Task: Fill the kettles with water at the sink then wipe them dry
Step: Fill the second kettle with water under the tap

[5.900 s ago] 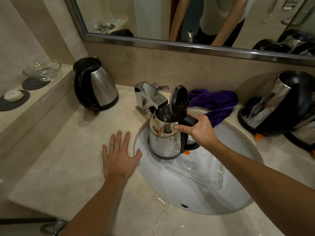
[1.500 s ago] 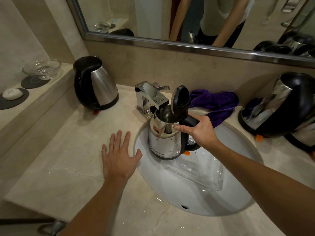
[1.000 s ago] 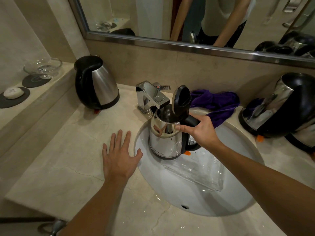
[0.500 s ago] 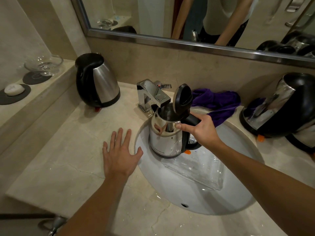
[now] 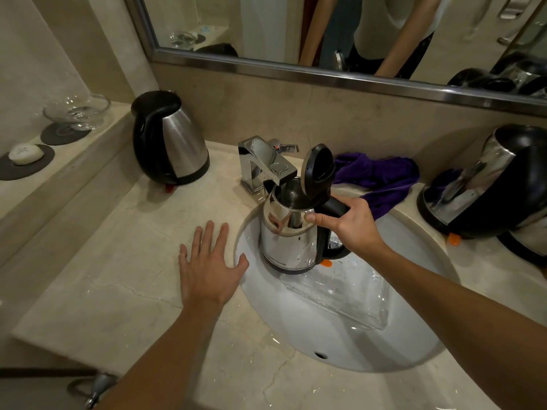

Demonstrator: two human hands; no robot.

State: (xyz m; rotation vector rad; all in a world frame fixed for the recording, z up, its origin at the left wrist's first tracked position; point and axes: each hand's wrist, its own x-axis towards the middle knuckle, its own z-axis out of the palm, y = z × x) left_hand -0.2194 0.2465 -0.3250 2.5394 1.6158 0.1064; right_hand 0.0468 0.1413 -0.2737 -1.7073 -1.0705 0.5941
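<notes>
1. The kettle (image 5: 291, 232) stands upright in the sink (image 5: 414, 306), at the 10 o'clock part of the bowl, with its mouth directly under the square chrome faucet (image 5: 263, 162). Its black lid (image 5: 318, 173) is tipped up and open.

2. The right hand (image 5: 353, 224) grips the black handle at the 3 o'clock side of the kettle; the fingers are curled round it and the thumb lies along the steel rim.

3. The left hand (image 5: 208, 269) lies flat on the stone counter (image 5: 118, 276) at 9 o'clock from the kettle, fingers spread, holding nothing. I judge that it only supports the body.

4. I cannot tell if water runs now, or how full the kettle is.

5. Handling, as I judge it: the steel body is stiff and smooth, and it will be slippery when wet. With water inside it becomes much heavier and pulls toward the spout side. The handle is therefore the correct place to hold, and a full grip is better than a pinch. The lid should be closed before lifting.

6. Another kettle (image 5: 170, 139) waits at 10 o'clock on the counter, and a dark one (image 5: 491, 184) lies tilted at 3 o'clock.

7. The purple cloth (image 5: 381, 180), soft and crumpled, lies at 1 o'clock behind the sink, near enough for wiping.

8. A clear tray (image 5: 340, 294) lies in the sink bowl at 5 o'clock from the kettle; it looks light and maybe fragile.
</notes>
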